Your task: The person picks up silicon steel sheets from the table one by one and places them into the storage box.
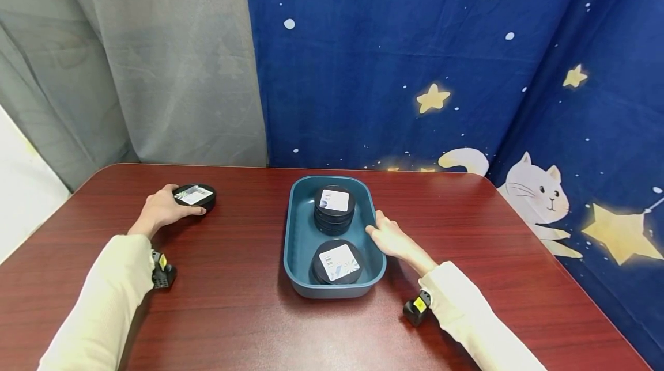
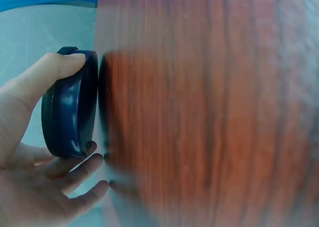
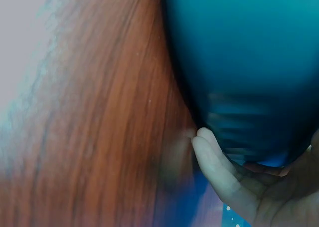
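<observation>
At the left of the table, my left hand [image 1: 161, 208] holds a round black container [image 1: 195, 196] with a white label on top. The left wrist view shows the thumb on one side of this container [image 2: 70, 105] and fingers on the other, close to the tabletop. My right hand [image 1: 389, 235] grips the right wall of a blue-grey plastic bin [image 1: 291, 244], thumb over the rim and fingers outside. Inside the bin, a stack of similar black containers [image 1: 334, 222] stands at the back. Another labelled black container [image 1: 321, 273] lies at the front; whether more are under it is hidden.
The bin stands on a reddish-brown wooden table [image 1: 233, 313]. Behind the table hang a grey curtain [image 1: 176, 71] and a blue curtain [image 1: 353, 71] with stars and a cat.
</observation>
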The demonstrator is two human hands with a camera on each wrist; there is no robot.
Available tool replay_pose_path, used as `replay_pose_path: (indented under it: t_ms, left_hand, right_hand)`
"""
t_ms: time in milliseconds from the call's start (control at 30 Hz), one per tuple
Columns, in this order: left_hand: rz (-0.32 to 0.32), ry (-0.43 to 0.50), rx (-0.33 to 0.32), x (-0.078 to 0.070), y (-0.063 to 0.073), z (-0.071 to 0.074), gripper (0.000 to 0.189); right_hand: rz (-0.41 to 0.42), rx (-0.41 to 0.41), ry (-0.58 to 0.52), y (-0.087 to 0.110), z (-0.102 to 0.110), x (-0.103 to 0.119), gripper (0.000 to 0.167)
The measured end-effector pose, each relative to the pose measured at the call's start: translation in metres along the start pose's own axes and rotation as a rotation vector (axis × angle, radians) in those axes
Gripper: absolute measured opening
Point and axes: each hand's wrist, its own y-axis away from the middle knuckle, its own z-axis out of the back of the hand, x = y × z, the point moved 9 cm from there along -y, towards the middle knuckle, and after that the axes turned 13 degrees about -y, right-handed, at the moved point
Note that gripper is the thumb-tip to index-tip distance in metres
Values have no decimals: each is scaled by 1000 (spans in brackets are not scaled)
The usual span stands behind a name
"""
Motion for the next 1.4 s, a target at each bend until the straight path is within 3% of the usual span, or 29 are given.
replay_pose_path:
  t_ms: [167, 300, 567, 700, 967, 1400]
  left_hand:
    - [-27, -11, 26, -5, 0, -1, 100]
    - [-55, -20, -3, -7, 0, 0, 94]
    - [-37, 25, -5, -8, 2, -1, 96]
    - [-36, 61, -45, -12, 2, 3, 94]
    - [-39, 156, -108, -28, 8, 10, 89]
    - [-128, 231, -154, -65, 20, 20, 88]
  right_hand:
    - [3, -3, 0, 0, 1, 1, 30]
    - [8, -5, 2, 0, 1, 1, 31]
    - [1, 1, 9, -1, 0, -1, 31]
    - [7, -7, 11, 0, 1, 0, 31]
    - [11, -6, 11, -1, 1, 0, 30]
    - [14, -19, 12, -2, 1, -2, 29]
